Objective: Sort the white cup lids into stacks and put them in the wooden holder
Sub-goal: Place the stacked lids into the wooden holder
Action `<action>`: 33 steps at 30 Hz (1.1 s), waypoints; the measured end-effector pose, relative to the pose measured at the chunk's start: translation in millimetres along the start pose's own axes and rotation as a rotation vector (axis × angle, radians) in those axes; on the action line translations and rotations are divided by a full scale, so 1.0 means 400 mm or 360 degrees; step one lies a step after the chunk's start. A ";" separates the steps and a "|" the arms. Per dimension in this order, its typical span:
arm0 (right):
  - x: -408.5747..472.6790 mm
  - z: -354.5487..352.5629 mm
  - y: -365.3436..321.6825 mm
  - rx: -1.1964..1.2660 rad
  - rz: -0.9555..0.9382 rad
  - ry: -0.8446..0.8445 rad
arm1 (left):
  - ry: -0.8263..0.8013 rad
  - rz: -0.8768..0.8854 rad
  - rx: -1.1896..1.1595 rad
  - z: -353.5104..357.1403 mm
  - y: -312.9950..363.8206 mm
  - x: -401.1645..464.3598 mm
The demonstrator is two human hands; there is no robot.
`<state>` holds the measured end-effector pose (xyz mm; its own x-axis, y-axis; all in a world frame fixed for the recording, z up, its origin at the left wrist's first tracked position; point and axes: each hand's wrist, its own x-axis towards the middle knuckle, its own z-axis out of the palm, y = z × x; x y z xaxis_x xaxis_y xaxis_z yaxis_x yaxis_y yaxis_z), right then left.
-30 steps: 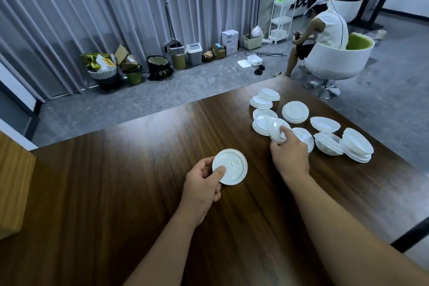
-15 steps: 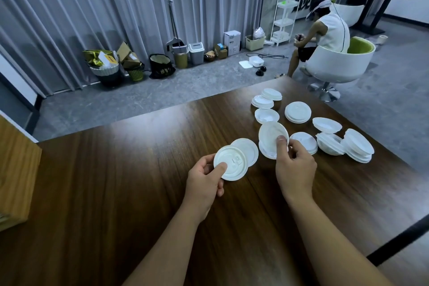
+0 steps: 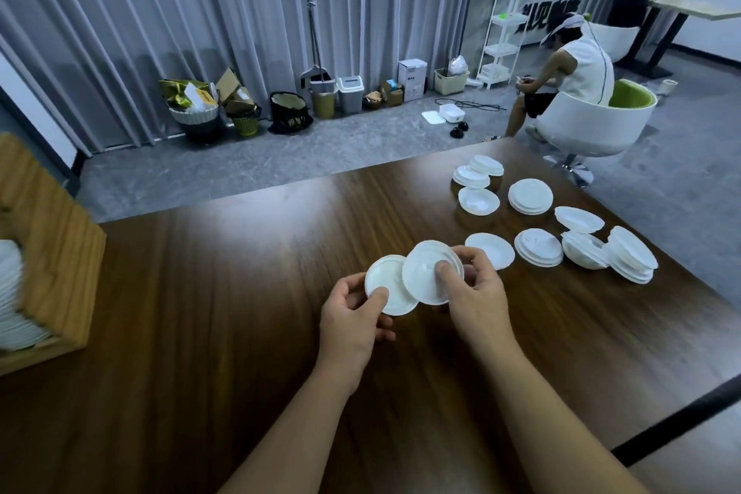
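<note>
My left hand [image 3: 355, 319] pinches a white cup lid [image 3: 387, 281] by its near edge, just above the dark wooden table [image 3: 208, 293]. My right hand [image 3: 475, 293] grips a second white lid [image 3: 427, 271], tilted and overlapping the right side of the first. Several more loose lids and small stacks of lids [image 3: 537, 247] lie on the table to the right, the farthest [image 3: 486, 164] near the back edge. The wooden holder [image 3: 56, 237] stands at the far left, with a row of white lids [image 3: 10, 297] packed inside it.
The table's back edge runs diagonally behind the lids; its right edge ends at a dark strip [image 3: 677, 419]. Beyond, a person sits in a white swivel chair [image 3: 593, 124]. Bins and boxes [image 3: 349, 92] line the curtain.
My right hand lifted a lid off the pile and carried it left until it overlaps the lid in my left hand. The view shifted left, bringing the wooden holder further into frame.
</note>
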<state>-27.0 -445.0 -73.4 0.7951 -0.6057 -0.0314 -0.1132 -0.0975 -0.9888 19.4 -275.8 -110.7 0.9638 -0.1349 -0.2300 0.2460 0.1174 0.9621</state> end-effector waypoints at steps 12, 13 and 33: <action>-0.145 0.225 -0.033 -0.0448 -0.0178 -0.0234 | -0.0038 -0.0050 -0.0347 -0.271 0.058 -0.067; -0.157 0.244 -0.035 -0.0504 -0.0163 -0.0318 | -0.0009 -0.0055 -0.0337 -0.294 0.061 -0.070; -0.277 0.469 -0.097 -0.0224 0.0001 -0.0799 | -0.0081 0.0135 0.0289 -0.592 0.132 -0.108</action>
<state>1.2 -226.0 -59.1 0.9789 -0.1559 -0.1322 -0.1653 -0.2236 -0.9606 15.3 -30.8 -84.7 0.9727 -0.1820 -0.1438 0.1373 -0.0483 0.9894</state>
